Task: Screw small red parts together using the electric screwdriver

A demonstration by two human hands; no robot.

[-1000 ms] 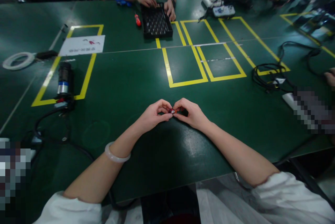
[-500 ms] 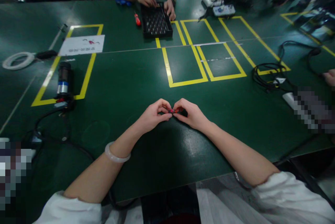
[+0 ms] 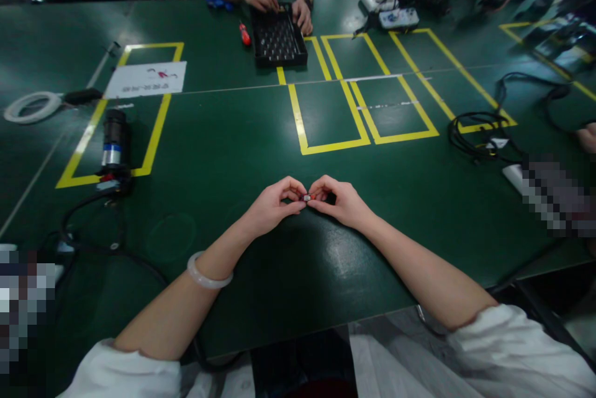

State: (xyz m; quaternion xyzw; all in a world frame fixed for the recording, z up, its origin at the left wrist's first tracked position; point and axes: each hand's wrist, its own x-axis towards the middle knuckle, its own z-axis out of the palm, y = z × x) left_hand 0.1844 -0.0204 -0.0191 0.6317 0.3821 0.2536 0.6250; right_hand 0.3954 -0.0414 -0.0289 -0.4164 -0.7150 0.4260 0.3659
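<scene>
My left hand (image 3: 279,200) and my right hand (image 3: 336,199) meet fingertip to fingertip over the green table (image 3: 242,162). Between them they pinch a tiny part with white, dark and orange-red bits (image 3: 307,198). Thumb and index finger of each hand are closed on it. The part is too small and too covered by the fingers to make out its kind. A pale bangle (image 3: 208,271) rests on my left forearm.
Yellow tape (image 3: 335,146) marks boxes on the table. A black cylindrical device (image 3: 114,137) stands left, its cable running toward me; a coiled black cable (image 3: 475,136) lies right. Opposite, a person works at a black tray (image 3: 279,44) beside a red-handled screwdriver (image 3: 244,35).
The small part has turned slightly between my fingertips, showing white where red and pink showed before. My hands have barely moved. A co-worker's hand at the far right has shifted a little.
</scene>
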